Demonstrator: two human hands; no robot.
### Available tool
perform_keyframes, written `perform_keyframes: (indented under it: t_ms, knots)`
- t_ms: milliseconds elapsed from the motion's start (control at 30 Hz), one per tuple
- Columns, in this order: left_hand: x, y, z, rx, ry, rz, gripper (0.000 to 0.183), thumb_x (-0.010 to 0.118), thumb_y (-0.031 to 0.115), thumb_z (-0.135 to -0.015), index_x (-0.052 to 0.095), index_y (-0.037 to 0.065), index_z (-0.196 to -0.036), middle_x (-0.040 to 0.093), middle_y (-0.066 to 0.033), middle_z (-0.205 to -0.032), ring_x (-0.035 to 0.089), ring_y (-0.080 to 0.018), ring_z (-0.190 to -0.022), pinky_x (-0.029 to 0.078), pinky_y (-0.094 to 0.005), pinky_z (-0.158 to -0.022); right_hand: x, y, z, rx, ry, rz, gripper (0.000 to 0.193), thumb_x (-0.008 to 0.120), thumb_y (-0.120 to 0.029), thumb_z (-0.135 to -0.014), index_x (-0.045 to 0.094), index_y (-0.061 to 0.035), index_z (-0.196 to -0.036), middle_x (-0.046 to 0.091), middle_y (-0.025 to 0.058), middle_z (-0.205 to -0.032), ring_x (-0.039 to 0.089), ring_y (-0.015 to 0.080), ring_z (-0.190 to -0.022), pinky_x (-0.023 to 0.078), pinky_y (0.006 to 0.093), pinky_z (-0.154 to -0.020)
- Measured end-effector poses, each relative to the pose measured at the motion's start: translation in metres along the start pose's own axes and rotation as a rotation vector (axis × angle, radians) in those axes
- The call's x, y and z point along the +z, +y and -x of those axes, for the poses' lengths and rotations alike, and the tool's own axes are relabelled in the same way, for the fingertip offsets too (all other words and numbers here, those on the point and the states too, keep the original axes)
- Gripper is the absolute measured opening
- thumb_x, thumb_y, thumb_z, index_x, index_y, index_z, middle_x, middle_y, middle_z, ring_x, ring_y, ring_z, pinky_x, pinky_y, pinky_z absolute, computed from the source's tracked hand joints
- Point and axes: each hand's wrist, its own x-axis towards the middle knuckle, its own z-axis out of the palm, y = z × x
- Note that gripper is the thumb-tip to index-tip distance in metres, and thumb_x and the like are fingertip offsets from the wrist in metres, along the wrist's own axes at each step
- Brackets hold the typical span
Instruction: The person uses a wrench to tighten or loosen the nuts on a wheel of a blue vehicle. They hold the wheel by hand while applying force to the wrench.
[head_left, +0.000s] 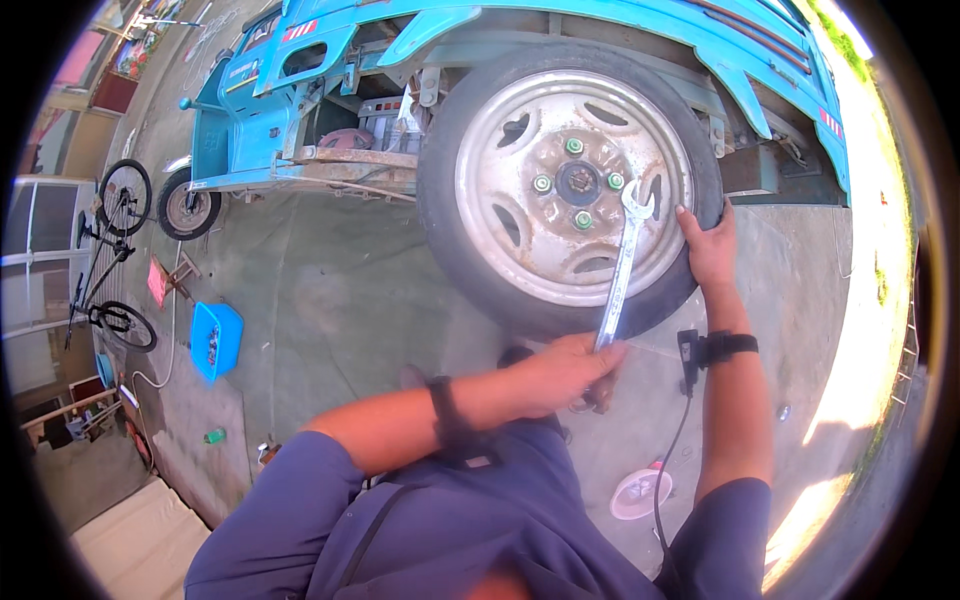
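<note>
Gripping the lower handle of a flat steel open-end wrench [622, 270], the left hand [565, 370] is closed in a fist, the wrench jaw being seated on the green-capped lug nut [616, 182] at three o'clock of the hub. The right hand [708, 245] is pressed, fingers together, against the black rubber tyre [440, 190] at three o'clock. Nut turning is judged in hand; a firm swing is called for next on the scuffed, rust-stained steel rim [500, 200].

Left hand [560, 372] grips spanner [622, 268] at wheel [565, 185] hub; right hand [708, 248] braces tyre.
</note>
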Motion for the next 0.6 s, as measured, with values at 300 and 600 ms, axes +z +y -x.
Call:
perform_keyframes:
  t_ms: [300,600]
  knots:
    - [-0.078,0.0,0.083,0.068,0.437,-0.298,0.034,0.05,0.038,-0.103,0.052,0.007,-0.089,0.051,-0.0002,-0.067,0.054,-0.0121,-0.059,0.043,-0.0273,-0.053,-0.038,-0.018,-0.035,-0.187,-0.02,-0.217,0.082,0.067,-0.049,-0.089,0.036,0.0024,-0.146,0.055,0.0267,-0.13,0.059,0.0307,-0.115,0.046,0.037,-0.098]
    - [-0.067,-0.002,0.076,0.036,0.349,-0.242,0.035,0.045,0.036,-0.105,0.055,0.003,-0.099,0.051,-0.0019,-0.067,0.055,-0.0152,-0.059,0.045,-0.0294,-0.054,-0.01,-0.002,0.173,0.542,-0.096,-0.495,0.093,0.067,-0.042,-0.092,0.012,-0.0002,-0.153,0.042,0.0262,-0.141,0.049,0.0297,-0.126,0.044,0.038,-0.101]
